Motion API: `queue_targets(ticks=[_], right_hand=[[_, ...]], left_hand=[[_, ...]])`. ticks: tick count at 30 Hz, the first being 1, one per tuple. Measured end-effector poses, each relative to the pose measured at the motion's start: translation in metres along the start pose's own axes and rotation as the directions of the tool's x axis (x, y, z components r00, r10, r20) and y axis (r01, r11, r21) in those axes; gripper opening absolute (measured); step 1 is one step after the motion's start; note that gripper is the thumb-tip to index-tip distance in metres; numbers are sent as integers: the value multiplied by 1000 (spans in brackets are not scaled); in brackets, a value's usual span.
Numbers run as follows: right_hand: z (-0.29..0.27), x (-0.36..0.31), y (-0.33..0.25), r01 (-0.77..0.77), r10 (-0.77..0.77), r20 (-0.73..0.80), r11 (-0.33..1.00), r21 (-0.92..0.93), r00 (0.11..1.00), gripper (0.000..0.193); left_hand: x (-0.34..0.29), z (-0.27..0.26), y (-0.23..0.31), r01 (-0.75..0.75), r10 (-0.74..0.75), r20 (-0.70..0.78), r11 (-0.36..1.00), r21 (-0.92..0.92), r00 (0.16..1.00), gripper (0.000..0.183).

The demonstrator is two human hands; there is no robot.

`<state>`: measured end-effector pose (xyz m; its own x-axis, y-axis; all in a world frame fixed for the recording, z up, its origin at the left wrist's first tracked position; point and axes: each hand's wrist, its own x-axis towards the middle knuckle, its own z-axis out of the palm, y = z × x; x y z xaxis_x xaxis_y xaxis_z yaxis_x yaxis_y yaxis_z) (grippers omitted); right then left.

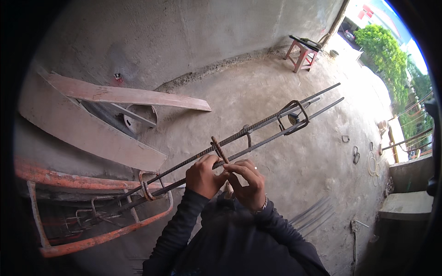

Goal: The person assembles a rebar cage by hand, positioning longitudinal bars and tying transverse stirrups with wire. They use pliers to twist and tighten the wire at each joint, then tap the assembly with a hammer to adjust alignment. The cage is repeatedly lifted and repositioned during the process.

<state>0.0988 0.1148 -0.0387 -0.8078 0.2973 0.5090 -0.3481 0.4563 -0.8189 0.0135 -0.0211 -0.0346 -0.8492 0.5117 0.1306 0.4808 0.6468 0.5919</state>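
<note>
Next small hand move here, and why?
Probably ease the right hand back slightly to check the crossing: it and the left hand crowd the spot where the bent brown steel stirrup meets the nearer long dark steel bar, partly hiding it.

At centre I see the left hand (pixel 201 177) and right hand (pixel 250 185) meet, fingers (pixel 241 169) curled at a steel loop (pixel 220 150) on long ribbed bars (pixel 267 139) running from 8 to 2 o'clock, across an orange frame (pixel 101 237). Pale boards (pixel 133 96) sit at 10, a red stool (pixel 301 60) past 1.
</note>
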Motion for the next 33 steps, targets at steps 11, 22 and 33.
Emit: queue_targets(ticks=[11, 22, 33], right_hand=[[-34, -34, 99, -506, 494, -373, 859, 72, 785, 19], [21, -105, 179, -722, 705, -221, 691, 4, 674, 71], [-22, -83, 186, -670, 618, -339, 741, -48, 709, 57]], left_hand=[[6, 5, 21, 37, -41, 51, 996, 76, 998, 39], [5, 10, -7, -67, 50, 159, 992, 107, 986, 43], [6, -3, -16, 116, -106, 94, 986, -117, 990, 48]])
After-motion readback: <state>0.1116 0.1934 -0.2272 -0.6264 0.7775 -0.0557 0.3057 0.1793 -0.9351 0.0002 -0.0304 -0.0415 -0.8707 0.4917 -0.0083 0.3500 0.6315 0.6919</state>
